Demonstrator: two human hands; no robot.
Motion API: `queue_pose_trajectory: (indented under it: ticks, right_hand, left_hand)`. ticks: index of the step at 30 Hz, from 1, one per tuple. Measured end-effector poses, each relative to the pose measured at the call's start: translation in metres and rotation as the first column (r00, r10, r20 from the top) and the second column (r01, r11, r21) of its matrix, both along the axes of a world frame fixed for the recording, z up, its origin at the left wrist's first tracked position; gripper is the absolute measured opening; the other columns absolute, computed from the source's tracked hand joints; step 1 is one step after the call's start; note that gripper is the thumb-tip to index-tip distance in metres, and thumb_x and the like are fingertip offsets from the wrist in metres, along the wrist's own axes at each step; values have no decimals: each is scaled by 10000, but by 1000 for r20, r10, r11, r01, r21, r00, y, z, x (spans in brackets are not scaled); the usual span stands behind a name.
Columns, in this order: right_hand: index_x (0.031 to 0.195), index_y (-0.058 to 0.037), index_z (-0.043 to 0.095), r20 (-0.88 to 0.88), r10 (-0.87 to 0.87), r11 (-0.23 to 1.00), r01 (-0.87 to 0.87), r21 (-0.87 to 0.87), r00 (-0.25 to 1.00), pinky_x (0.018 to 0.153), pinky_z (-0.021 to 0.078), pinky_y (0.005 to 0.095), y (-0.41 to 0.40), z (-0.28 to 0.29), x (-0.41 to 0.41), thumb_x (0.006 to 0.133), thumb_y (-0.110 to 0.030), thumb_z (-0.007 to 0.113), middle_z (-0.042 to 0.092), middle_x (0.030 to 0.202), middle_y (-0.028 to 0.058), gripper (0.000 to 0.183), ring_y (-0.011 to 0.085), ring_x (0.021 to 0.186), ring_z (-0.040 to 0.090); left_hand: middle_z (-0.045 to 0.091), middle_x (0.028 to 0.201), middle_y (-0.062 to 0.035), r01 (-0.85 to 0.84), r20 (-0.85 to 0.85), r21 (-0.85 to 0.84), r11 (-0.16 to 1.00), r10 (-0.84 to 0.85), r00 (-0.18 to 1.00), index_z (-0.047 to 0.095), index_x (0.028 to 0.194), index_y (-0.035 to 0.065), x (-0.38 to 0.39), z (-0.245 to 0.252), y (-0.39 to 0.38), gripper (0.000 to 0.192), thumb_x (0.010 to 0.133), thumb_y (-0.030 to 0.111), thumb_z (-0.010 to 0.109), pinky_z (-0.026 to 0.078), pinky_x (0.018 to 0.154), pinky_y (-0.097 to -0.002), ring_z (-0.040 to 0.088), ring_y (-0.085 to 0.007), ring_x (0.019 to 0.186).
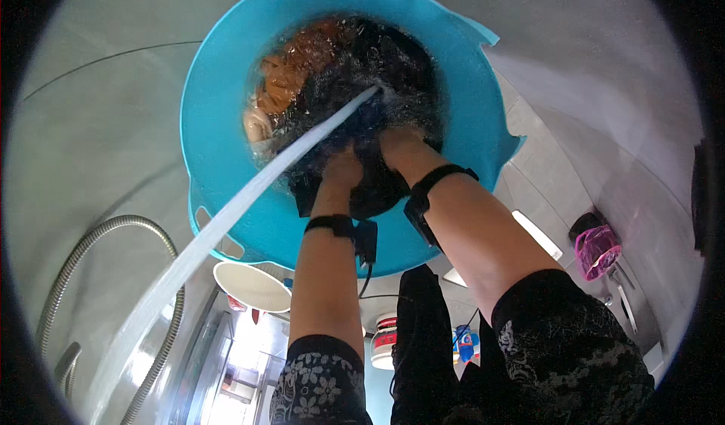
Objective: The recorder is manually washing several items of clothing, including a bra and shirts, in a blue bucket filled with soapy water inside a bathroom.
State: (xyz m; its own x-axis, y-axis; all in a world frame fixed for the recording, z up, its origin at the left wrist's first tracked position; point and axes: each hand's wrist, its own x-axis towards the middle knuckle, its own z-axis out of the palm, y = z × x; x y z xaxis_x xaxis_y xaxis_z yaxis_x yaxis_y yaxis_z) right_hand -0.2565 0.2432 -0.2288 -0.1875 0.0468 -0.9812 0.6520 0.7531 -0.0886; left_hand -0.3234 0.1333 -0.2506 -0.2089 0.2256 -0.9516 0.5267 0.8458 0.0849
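A large turquoise plastic tub [226, 85] holds water and wet cloth. Dark cloth [385, 192] fills most of it, and an orange-brown cloth [283, 82] lies at the left with a paler beige piece [256, 124] beside it. My left hand [342, 169] and my right hand [401, 140] both reach down into the dark cloth, close together. Water and cloth hide the fingers of both, so their grip does not show. A stream of water [272, 173] crosses from the lower left and strikes the water just beyond my hands.
A flexible metal shower hose [113, 221] loops at the left. Below the tub's rim stand a cream bucket [252, 286] and a red-and-white tub [385, 340]. Near the right wall is a pink bag [597, 252]. A thin cable [368, 283] hangs from my left wrist strap [340, 225].
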Motion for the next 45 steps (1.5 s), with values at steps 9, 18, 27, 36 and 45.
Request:
queue_pose_trajectory:
  ticks: [9, 18, 27, 36, 45]
  right_hand:
    - [1199, -74, 447, -145, 39, 998, -47, -51, 989, 870, 408, 412, 5, 82, 0, 753, -263, 599, 470, 1200, 129, 508, 295, 1081, 466]
    - [1270, -54, 334, -686, -511, 789, 599, -135, 519, 927, 369, 354, -1, 126, 49, 689, -91, 536, 455, 1176, 219, 616, 333, 1155, 376]
    - [929, -39, 566, -739, -495, 860, 379, -342, 457, 788, 396, 363, 16, 155, 47, 585, 8, 518, 569, 953, 128, 350, 345, 900, 470]
    - [1291, -133, 298, -612, -203, 928, 350, 128, 764, 896, 364, 436, -7, 83, -1, 763, -242, 575, 358, 1265, 187, 606, 419, 1102, 373]
    - [1167, -93, 470, -429, -291, 940, 340, 38, 855, 875, 400, 432, -3, -5, -2, 779, -152, 528, 473, 1156, 172, 396, 314, 1048, 476]
  left_hand:
    - [590, 951, -190, -117, -155, 525, 843, 231, 961, 487, 1153, 76, -8, 85, -25, 514, 701, 299, 590, 460, 742, -376, 583, -308, 864]
    - [604, 783, -102, -226, -49, 756, 615, 397, 917, 604, 950, 52, 33, 260, -53, 318, 634, 22, 627, 442, 646, -282, 577, -193, 714]
    - [557, 738, -111, -370, -36, 765, 528, 608, 793, 461, 1167, 89, 23, 268, -73, 643, 555, -79, 568, 440, 635, -327, 539, -234, 607]
    - [-82, 1300, -375, -392, -82, 241, 888, 421, 903, -135, 1333, 131, 9, 69, -41, 995, 724, 505, 557, 91, 989, -547, -24, -523, 1214]
    - [71, 1310, -361, -75, -318, 150, 986, 120, 941, -129, 1325, 75, 24, 5, -37, 948, 768, 508, 504, 214, 955, -552, 200, -482, 1195]
